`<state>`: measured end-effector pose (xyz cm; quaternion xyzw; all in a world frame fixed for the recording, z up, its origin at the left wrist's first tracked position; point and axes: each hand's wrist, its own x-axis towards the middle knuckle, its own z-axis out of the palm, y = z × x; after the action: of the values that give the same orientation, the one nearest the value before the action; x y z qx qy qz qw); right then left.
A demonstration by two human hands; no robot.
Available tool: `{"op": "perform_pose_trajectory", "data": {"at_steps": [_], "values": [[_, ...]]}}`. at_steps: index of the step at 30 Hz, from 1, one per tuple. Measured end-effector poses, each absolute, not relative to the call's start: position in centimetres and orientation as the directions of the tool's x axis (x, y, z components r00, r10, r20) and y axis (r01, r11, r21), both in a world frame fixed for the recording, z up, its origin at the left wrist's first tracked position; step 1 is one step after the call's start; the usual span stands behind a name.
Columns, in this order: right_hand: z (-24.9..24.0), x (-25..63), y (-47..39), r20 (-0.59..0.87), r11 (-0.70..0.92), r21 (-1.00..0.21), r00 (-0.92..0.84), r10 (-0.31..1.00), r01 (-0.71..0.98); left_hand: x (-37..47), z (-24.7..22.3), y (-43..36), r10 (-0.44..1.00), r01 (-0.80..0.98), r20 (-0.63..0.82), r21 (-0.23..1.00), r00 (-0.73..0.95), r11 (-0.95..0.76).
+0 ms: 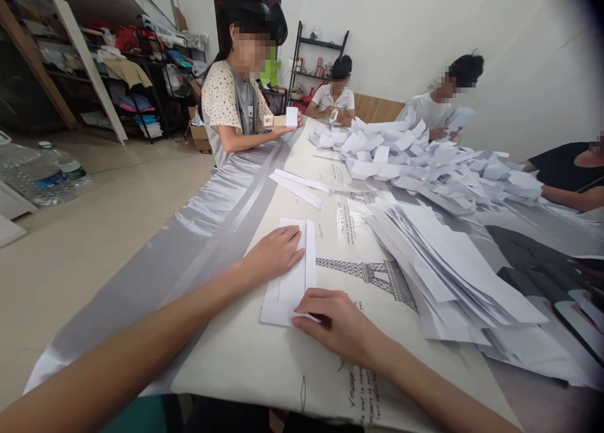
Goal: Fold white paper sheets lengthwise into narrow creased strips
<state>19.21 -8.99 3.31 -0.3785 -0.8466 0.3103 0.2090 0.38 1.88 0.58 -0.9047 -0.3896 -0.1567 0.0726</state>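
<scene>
A white sheet of paper (pixel 291 287) with folded strips along its right side and near end lies before me on the table. My left hand (pixel 274 252) rests flat across its far half, fingers extended and pressing it down. At the near right corner, my right hand (pixel 336 321) pinches the paper's folded edge between thumb and fingers. That corner lifts slightly off the tablecloth. Just beyond the sheet lie a few narrow paper strips (pixel 302 189).
A stack of white paper (pixel 453 269) lies to the right, with a large heap of folded paper pieces (pixel 406 153) behind it. The printed tablecloth (pixel 226 351) covers the table. Several people sit around it; one person (pixel 236 106) at left holds small pieces. Water bottles (pixel 47 175) stand on the floor.
</scene>
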Motion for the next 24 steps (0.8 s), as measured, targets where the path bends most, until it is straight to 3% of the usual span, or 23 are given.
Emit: {"op": "perform_pose_trajectory", "data": {"at_steps": [9,19,24], "values": [[3.4,18.8,-8.7,0.034,0.387,-0.752,-0.555,0.831,0.533,0.3,0.4,1.9,0.675,0.720,0.360,0.012,0.645,-0.694],[3.9,19.0,-9.5,0.047,0.418,-0.725,-0.566,0.823,0.548,0.1,0.9,2.0,0.667,0.715,0.337,-0.028,0.665,-0.699],[3.9,18.8,-9.7,0.024,0.406,-0.704,-0.551,0.834,0.583,0.2,0.5,2.1,0.668,0.710,0.347,0.009,0.659,-0.704]]}}
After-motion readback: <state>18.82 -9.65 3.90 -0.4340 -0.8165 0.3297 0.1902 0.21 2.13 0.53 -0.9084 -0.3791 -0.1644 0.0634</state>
